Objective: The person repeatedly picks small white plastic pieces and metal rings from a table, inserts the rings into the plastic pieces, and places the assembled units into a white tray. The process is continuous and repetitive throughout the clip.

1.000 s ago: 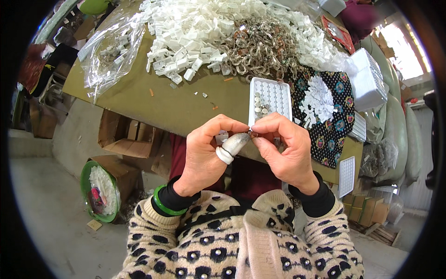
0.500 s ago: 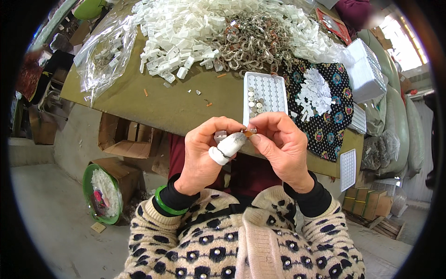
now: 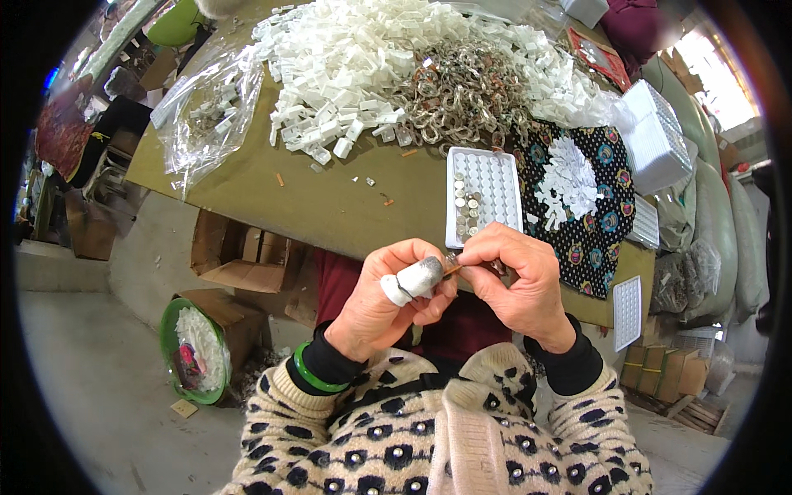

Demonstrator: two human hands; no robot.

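Observation:
Close together below the table edge, my left hand [image 3: 384, 293] and my right hand [image 3: 524, 285] both pinch a small part with an orange strip [image 3: 451, 270]. Its finer details are too small to make out. A white finger cover [image 3: 412, 280] with a grey tip and a dark band sits on a finger of my left hand. Something brownish and shiny [image 3: 497, 266] shows in the curl of my right fingers. Just beyond my hands lies a white tray [image 3: 505, 198] with round pits. Several silver button cells [image 3: 467, 210] rest along its left side.
White plastic cases [image 3: 330, 82] lie heaped on the table [image 3: 239, 186], beside a tangle of clear and brown loops [image 3: 466, 91]. White pieces [image 3: 569, 177] rest on a patterned black cloth [image 3: 610, 210]. Stacked trays [image 3: 656, 136] stand right. A green basin [image 3: 169, 342] sits low left.
The view has shifted slightly. My right hand has turned, and brownish shiny material now shows among its fingers. The white piece by my left fingers is no longer visible.

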